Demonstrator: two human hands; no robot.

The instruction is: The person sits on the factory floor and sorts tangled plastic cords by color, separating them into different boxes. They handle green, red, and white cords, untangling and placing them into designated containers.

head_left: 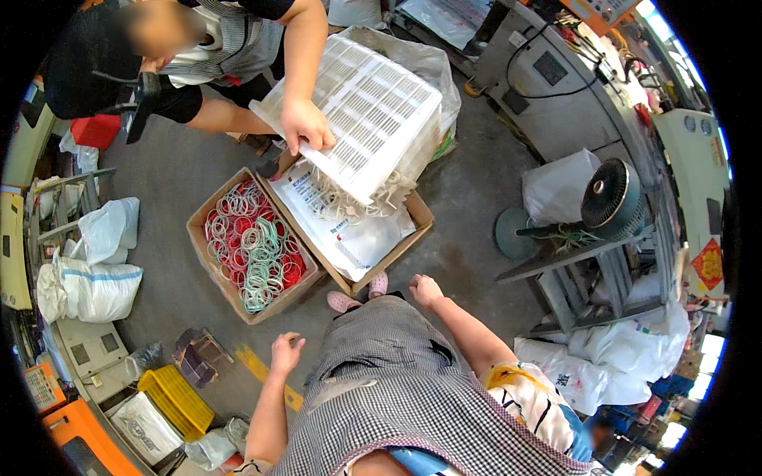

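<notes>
My left hand (286,352) hangs empty beside my checked apron, its fingers loosely bent and a little apart. On the other side my right hand (427,292) is also empty, fingers half curled, near the front corner of a cardboard box (356,284). A white liner sack (341,238) lies inside that box. Above it a co-worker's hand (308,127) grips the rim of a tilted white slotted crate (373,95). Pale, thin plastic pieces (373,200) spill from the crate's lower edge. The co-worker's other hand is hidden.
To the left stands a second cardboard box (208,274) with red, white and mint rings (266,262). White sacks (99,289) and a yellow crate (176,401) lie further left. A fan (609,194), a grey stepped rack (591,278) and more sacks (627,357) stand at right.
</notes>
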